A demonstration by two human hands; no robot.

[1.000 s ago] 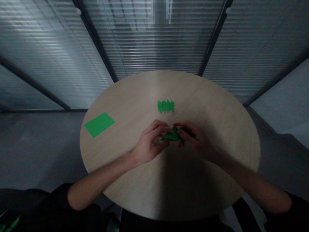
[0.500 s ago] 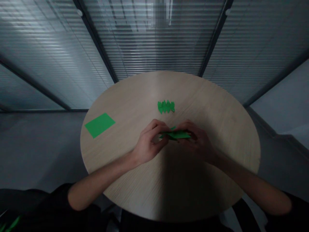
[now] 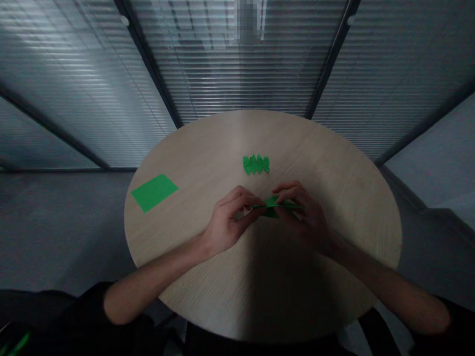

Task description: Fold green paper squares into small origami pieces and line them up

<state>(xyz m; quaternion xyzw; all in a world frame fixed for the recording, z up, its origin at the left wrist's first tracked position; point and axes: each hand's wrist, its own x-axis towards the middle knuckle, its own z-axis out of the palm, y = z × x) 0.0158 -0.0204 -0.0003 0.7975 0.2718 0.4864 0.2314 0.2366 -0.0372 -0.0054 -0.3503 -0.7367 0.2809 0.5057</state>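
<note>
A partly folded piece of green paper [image 3: 271, 201] is held between my two hands over the middle of the table. My left hand [image 3: 230, 217] pinches its left end between thumb and fingers. On the right end, my right hand [image 3: 306, 217] grips with thumb and fingers, the upper fingers curled above the paper. Fingers cover much of the folds. Just beyond my hands lies a small zigzag-edged folded green paper piece [image 3: 256, 164], touched by neither hand.
A flat green paper sheet [image 3: 155, 192] lies at the left of the round wooden table [image 3: 208, 143]. Glass panels with blinds [image 3: 237, 79] stand behind the table's far edge. A dark shadow falls across the near part of the tabletop.
The green paper has tilted in my hands, so its flat face shows less. My right hand's fingers have lifted and shifted along it. The left hand has moved slightly right.
</note>
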